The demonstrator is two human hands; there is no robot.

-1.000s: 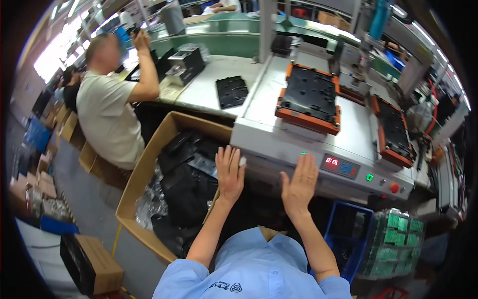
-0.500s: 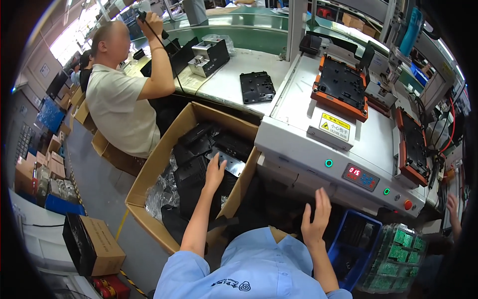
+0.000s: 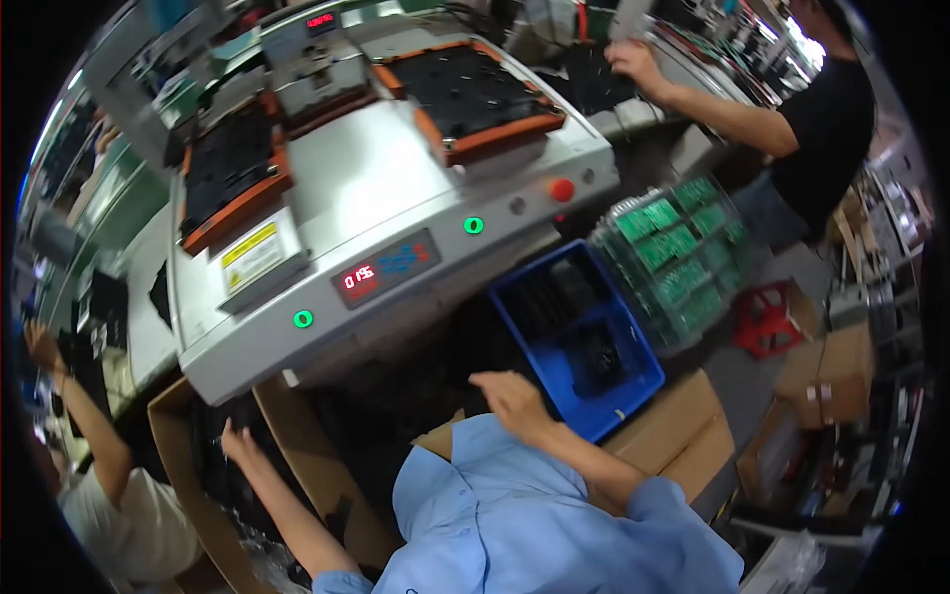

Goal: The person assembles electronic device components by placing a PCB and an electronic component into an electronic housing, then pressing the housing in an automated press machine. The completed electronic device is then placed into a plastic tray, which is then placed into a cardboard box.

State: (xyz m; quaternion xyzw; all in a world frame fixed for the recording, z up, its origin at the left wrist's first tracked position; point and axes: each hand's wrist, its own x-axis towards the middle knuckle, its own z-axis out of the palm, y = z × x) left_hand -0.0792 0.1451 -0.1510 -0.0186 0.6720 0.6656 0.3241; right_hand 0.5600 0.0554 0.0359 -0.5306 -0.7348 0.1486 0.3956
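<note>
My left hand (image 3: 240,444) is over the cardboard box (image 3: 170,436) at the lower left, holding nothing I can see, with fingers apart. Dark parts and clear plastic wrap (image 3: 265,554) lie inside the box, mostly in shadow. My right hand (image 3: 513,404) hovers in front of my shirt, fingers stretched and empty. Nearest to it is a blue plastic bin (image 3: 648,381) with black parts in it. Ahead stands a white machine (image 3: 336,168) with a lit control panel (image 3: 386,267) and two orange-framed fixtures (image 3: 495,135) (image 3: 236,220), each bearing a black plate.
Clear trays of green circuit boards (image 3: 673,247) sit right of the bin. A red stool (image 3: 767,319) and cardboard boxes (image 3: 826,376) stand farther right. One co-worker's hand (image 3: 638,65) reaches in at upper right; another person's arm (image 3: 94,416) is at far left.
My view has swung right, bringing the bin and board trays toward the middle and the box to the lower left. Both hands stay empty.
</note>
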